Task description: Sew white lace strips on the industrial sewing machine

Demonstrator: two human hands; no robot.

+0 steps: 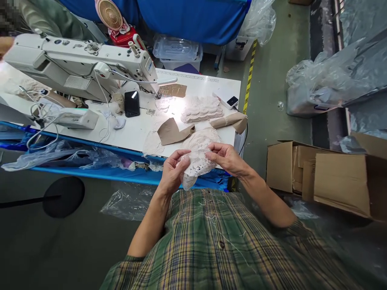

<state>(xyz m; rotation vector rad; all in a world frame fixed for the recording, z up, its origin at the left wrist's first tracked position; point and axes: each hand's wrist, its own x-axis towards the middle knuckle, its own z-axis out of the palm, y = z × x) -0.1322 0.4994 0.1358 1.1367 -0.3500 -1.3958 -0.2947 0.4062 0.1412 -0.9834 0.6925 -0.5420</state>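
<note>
Both of my hands hold one piece of pale pink lace fabric (196, 166) in front of my chest, just off the near edge of the white sewing table (133, 133). My left hand (173, 171) grips its left side with the thumb on top. My right hand (227, 158) pinches its upper right edge. More lace (198, 141) lies on the table right behind the held piece, and a stack of lace pieces (201, 109) sits further back. A brown paper pattern piece (171, 132) lies beside them.
A white sewing machine (81, 66) stands at the table's left with a black phone (132, 103) by it. A rolled brown paper (229, 121) and a small device (232, 101) lie at the right end. Open cardboard boxes (326, 173) stand on the floor at right. Another person's sleeve (45, 18) shows at top left.
</note>
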